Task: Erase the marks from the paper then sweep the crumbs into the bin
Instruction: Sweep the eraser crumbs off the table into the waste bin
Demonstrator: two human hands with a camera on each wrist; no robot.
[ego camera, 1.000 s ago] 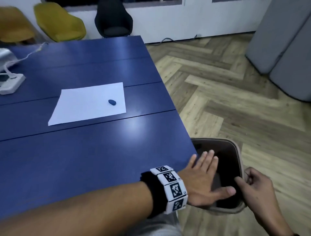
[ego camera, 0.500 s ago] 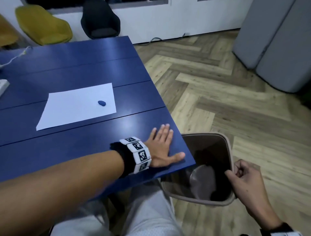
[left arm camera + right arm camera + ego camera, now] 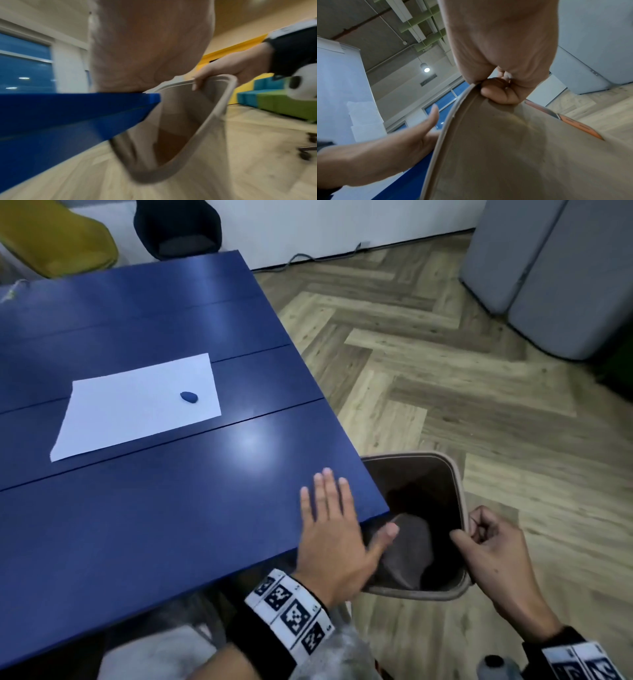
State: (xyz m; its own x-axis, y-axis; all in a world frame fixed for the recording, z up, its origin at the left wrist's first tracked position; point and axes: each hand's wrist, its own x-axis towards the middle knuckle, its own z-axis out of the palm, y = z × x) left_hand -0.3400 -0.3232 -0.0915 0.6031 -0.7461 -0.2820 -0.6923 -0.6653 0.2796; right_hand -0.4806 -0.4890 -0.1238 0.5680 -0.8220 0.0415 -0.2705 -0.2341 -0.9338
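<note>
A white sheet of paper (image 3: 137,405) lies on the blue table (image 3: 144,508) with a small blue eraser (image 3: 188,396) on its right part. My left hand (image 3: 330,529) lies flat with straight fingers at the table's near right corner, thumb reaching over the edge above the bin. A beige bin (image 3: 459,481) is held up against that corner. My right hand (image 3: 479,537) grips the bin's right rim (image 3: 462,100), thumb inside and fingers curled outside. The left wrist view shows the bin (image 3: 205,135) tucked under the table edge (image 3: 150,97). No crumbs can be made out.
Wooden herringbone floor (image 3: 445,371) spreads to the right of the table. Grey partitions (image 3: 555,268) stand at the far right. A yellow chair (image 3: 58,237) and a black chair (image 3: 178,227) stand behind the table. An office chair base (image 3: 307,148) shows on the floor.
My left hand drew back onto the table, then slid toward its near right corner. The right hand kept its grip on the bin rim, and the bin stayed at the corner.
</note>
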